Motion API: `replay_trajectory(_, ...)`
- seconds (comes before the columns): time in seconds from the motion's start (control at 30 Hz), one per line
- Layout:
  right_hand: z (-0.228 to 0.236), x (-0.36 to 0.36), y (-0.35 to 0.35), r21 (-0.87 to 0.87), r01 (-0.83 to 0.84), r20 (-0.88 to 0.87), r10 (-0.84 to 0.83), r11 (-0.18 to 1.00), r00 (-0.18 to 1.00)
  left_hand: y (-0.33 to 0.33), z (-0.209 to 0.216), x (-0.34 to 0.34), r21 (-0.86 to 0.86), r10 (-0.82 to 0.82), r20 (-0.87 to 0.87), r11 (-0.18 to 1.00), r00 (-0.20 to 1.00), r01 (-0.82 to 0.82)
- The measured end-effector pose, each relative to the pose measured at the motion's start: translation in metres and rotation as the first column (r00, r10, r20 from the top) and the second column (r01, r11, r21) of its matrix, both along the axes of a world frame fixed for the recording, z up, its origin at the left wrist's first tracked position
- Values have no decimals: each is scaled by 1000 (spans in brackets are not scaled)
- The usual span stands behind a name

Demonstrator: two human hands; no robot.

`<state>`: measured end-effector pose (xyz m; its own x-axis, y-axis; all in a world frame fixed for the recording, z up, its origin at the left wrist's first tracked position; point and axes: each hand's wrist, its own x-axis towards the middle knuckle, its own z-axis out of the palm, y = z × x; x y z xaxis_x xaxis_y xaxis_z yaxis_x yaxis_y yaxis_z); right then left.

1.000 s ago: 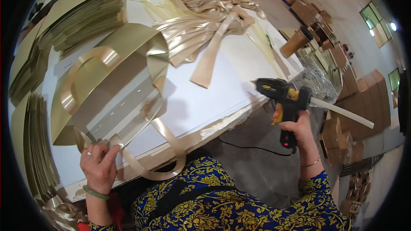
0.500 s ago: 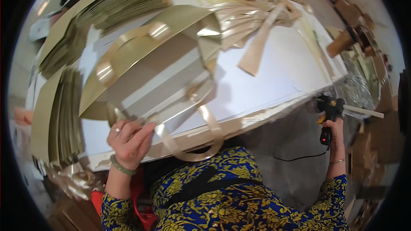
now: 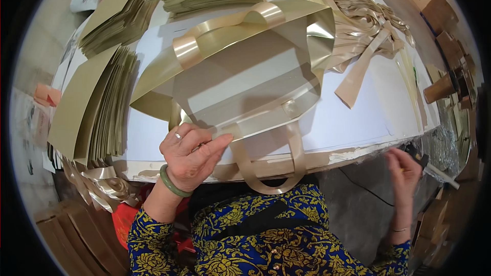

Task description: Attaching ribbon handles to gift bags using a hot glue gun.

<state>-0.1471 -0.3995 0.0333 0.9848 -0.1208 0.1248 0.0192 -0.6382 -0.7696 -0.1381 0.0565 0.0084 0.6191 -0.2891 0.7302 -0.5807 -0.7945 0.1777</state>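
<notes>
My left hand [image 3: 192, 158] grips the near rim of a gold paper bag [image 3: 291, 13], thumb on top. The bag lies on its side with its mouth toward me, showing a pale grey inside. A satin ribbon handle [image 3: 248, 166] hangs from the near rim over the table edge. A second ribbon handle [image 3: 187, 52] lies across the bag's upper panel. My right hand [image 3: 405, 174] is off the table's right front edge, slightly blurred, fingers loosely apart. Beside it is a dark glue gun [image 3: 417, 156] with a white glue stick [image 3: 442, 176], partly hidden by the hand.
Stacks of folded gold bags [image 3: 84, 105] stand at the left and back of the white table [image 3: 368, 115]. Satin ribbons [image 3: 360, 69] are heaped at the back right, with more ribbon [image 3: 105, 184] hanging at the left. A black cord [image 3: 365, 189] trails below; cardboard boxes [image 3: 442, 15] line the right.
My right hand has let go of the glue gun, which now sits at the table's right edge. My left hand still grips the bag's rim. The whole view has shifted.
</notes>
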Motion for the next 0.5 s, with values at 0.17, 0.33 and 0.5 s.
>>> replay_trajectory(0.17,-5,21,169,506,-322,-199,471,801,859,3,8,-1,-8,-9,5,1000,1000,9)
replay_trajectory(0.33,-34,44,257,834,-196,-219,636,516,740,7,9,-5,6,-16,-18,1000,1000,16)
replay_trajectory(0.5,-58,48,275,869,-278,-66,653,409,755,11,1,-6,-26,-17,19,1000,1000,18)
